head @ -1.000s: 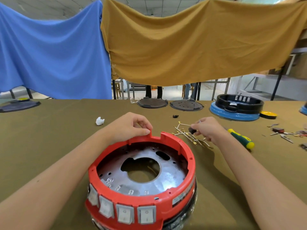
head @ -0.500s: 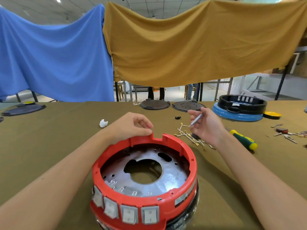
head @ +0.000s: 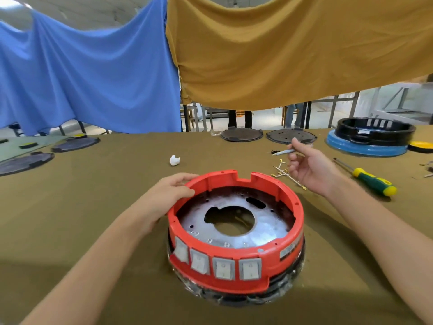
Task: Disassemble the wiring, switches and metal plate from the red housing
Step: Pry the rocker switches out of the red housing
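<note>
holding the far-left rim of the red housing (head: 236,233), the left hand (head: 167,198) has its thumb on the inner side of the wall and its fingers curled over the outer edge, so the housing is steadied on the olive table cloth (head: 93,207). the housing stands directly in front of the person, between both forearms, with its open side up. the metal plate (head: 234,221) lies flat and deep inside it, and a row of four grey switches (head: 218,263) sits in the near wall, facing the person.

the right hand (head: 309,170) is raised beyond and to the right of the housing, not touching it. it pinches a thin metal tool (head: 284,151) between thumb and fingers; the long axis of the tool runs almost level and its tip points to the left, away from the plate. what kind of tool it is i cannot tell.

i judge that the coming move depends on this: the plate is below and to the left of the right hand, so the tool must be turned tip-down and brought over the far rim. a loose bundle of wiring (head: 284,173) lies on the cloth just under this hand, and a green and yellow screwdriver (head: 372,181) rests further right.
</note>
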The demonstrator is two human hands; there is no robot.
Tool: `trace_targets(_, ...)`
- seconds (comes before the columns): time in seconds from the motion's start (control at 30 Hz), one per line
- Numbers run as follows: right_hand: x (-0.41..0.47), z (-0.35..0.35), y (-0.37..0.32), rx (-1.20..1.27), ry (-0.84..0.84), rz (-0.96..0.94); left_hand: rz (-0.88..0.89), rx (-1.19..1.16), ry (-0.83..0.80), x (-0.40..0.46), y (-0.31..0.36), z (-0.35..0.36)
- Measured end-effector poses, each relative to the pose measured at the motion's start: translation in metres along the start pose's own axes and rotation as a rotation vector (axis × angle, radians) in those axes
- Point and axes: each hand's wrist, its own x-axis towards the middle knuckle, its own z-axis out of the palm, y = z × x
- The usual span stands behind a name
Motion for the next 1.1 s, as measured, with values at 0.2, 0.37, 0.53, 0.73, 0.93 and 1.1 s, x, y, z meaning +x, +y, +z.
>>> trace_targets(0.2,-0.026,0.012,0.006,-0.09,0.021,-0.098,0.054,-0.192,0.237,0.012,-0.005,0.008)
trace_targets(0.37,-0.055,0.001,0.015,-0.076,0.104,-0.188,0.1,-0.256,0.451,0.029,-0.006,0.011)
trace_targets(0.53,-0.067,-0.011,0.03,-0.185,0.263,-0.286,0.456,-0.094,0.599,-0.006,-0.011,0.025)
trace_targets(0.73,-0.074,-0.002,0.043,-0.529,0.159,-0.431,0.83,0.599,0.227,-0.054,-0.037,0.048)
trace_targets(0.93,-0.086,0.004,0.043,-0.724,0.161,-0.517,0.689,0.57,0.278,-0.043,-0.022,0.062)
trace_targets(1.1,-0.097,0.005,0.045,-1.058,0.129,-0.804,0.688,0.495,0.296,-0.03,-0.017,0.074)
